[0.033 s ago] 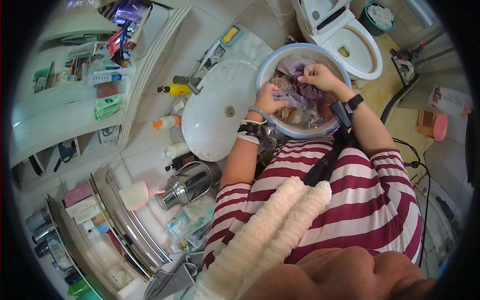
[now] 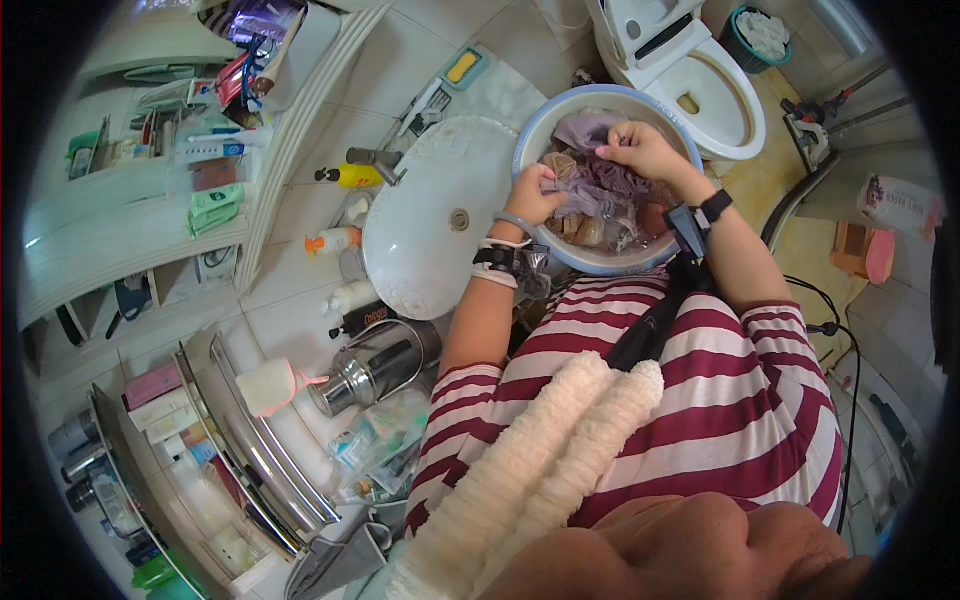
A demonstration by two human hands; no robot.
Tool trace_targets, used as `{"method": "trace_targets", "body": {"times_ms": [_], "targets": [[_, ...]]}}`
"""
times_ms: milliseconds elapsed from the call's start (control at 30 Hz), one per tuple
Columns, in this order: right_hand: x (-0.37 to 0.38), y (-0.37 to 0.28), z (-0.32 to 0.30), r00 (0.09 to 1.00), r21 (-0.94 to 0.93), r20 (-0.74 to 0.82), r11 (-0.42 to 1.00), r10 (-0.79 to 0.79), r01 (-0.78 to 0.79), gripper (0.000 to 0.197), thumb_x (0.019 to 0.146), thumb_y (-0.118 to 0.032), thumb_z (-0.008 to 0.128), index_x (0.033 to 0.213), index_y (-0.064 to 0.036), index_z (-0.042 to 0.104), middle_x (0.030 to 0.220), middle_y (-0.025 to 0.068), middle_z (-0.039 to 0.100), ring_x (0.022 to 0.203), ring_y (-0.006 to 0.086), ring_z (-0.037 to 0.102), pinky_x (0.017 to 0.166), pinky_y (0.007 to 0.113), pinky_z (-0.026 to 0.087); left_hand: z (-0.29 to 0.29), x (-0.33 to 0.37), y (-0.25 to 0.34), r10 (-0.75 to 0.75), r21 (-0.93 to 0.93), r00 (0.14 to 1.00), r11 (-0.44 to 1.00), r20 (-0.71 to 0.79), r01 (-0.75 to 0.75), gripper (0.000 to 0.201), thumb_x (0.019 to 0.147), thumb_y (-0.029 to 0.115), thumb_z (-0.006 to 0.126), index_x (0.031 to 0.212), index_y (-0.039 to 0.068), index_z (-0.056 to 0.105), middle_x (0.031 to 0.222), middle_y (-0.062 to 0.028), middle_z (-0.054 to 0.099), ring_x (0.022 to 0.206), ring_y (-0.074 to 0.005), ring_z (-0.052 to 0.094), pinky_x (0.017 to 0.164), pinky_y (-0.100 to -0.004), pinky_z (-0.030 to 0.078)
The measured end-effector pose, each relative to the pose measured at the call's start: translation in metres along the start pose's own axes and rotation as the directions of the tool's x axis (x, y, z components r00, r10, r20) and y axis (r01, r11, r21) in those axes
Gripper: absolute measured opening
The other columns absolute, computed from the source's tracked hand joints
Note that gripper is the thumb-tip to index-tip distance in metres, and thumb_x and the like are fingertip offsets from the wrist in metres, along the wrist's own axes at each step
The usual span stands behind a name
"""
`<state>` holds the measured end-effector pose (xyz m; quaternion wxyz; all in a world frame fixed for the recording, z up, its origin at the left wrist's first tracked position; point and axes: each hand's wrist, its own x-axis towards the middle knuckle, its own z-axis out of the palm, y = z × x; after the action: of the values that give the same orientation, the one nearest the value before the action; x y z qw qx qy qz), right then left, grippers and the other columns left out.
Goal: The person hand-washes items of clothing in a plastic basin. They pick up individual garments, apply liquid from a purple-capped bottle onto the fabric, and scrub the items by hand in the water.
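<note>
A round white basin with a blue rim (image 2: 606, 268) holds water and wet laundry. Mauve-purple cloth (image 2: 612, 180) lies between my hands, with beige-brown fabric (image 2: 592, 232) in the water below it. At the basin's left side, my left hand (image 2: 538, 196) is closed on an edge of the purple cloth. My right hand (image 2: 640, 152) pinches another part of that cloth near the far right, thumb against fingers. Some of the fabric is under water and hard to tell apart.
The white sink (image 2: 430, 240) stands directly left of the basin, and the toilet (image 2: 735, 105) is just beyond it to the right. A metal thermos flask (image 2: 370, 365) is beside my left arm. A black cable (image 2: 848, 400) hangs at the right.
My left hand has shifted slightly left and its fingers have turned a little. The cloth between my hands looks somewhat more spread. My right hand has barely moved.
</note>
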<state>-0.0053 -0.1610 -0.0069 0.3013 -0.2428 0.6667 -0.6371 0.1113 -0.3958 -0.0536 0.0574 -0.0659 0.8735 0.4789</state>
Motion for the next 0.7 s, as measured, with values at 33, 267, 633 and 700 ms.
{"method": "trace_targets", "body": {"times_ms": [33,267,633,700], "targets": [[-0.006,-0.02,0.0,1.0,-0.004,-0.001,1.0,0.003,-0.003,0.028,0.083,-0.013,0.066,0.065,-0.0103,0.045,0.06,-0.0095,0.039,0.055,0.0011,0.032,0.048,0.02,0.025,0.0,0.0,0.002,0.001,-0.005,1.0,1.0,0.001,-0.001,0.044,0.064,0.013,0.076,0.1,0.002,0.053,0.086,-0.0108,0.055,0.08,-0.0235,0.056,0.075,-0.0334,0.046],[-0.023,-0.106,-0.019,0.928,0.154,-0.075,0.915,-0.366,0.373,0.024,0.082,-0.002,0.06,0.104,-0.0064,0.049,0.082,-0.0054,0.046,0.073,0.0019,0.039,0.063,0.017,0.033,-0.031,-0.011,0.099,-0.025,-0.009,0.988,1.0,-0.15,0.024,0.025,0.079,-0.001,0.06,0.103,0.003,0.06,0.087,-0.0036,0.06,0.076,-0.009,0.054,0.07,-0.0229,0.045],[-0.02,-0.023,-0.021,0.98,-0.108,-0.183,0.993,-0.076,0.057,0.014,0.093,-0.007,0.047,0.105,-0.0072,0.055,0.088,0.0012,0.055,0.084,0.0104,0.049,0.075,0.024,0.042,-0.054,-0.03,0.166,0.214,-0.429,0.869,0.801,-0.447,-0.418,0.014,0.082,-0.006,0.055,0.093,0.003,0.058,0.094,-0.0034,0.058,0.081,-0.0087,0.054,0.072,-0.0214,0.045],[-0.021,-0.01,-0.025,0.969,-0.003,-0.215,0.993,0.118,-0.122,0.019,0.091,-0.003,0.045,0.107,-0.0066,0.054,0.089,0.0033,0.058,0.085,0.0131,0.053,0.075,0.026,0.045,-0.055,-0.03,0.167,0.127,-0.599,0.891,0.698,-0.436,-0.393,0.014,0.081,-0.007,0.056,0.092,0.001,0.058,0.084,-0.0011,0.057,0.073,-0.0063,0.051,0.065,-0.0191,0.043]]}}
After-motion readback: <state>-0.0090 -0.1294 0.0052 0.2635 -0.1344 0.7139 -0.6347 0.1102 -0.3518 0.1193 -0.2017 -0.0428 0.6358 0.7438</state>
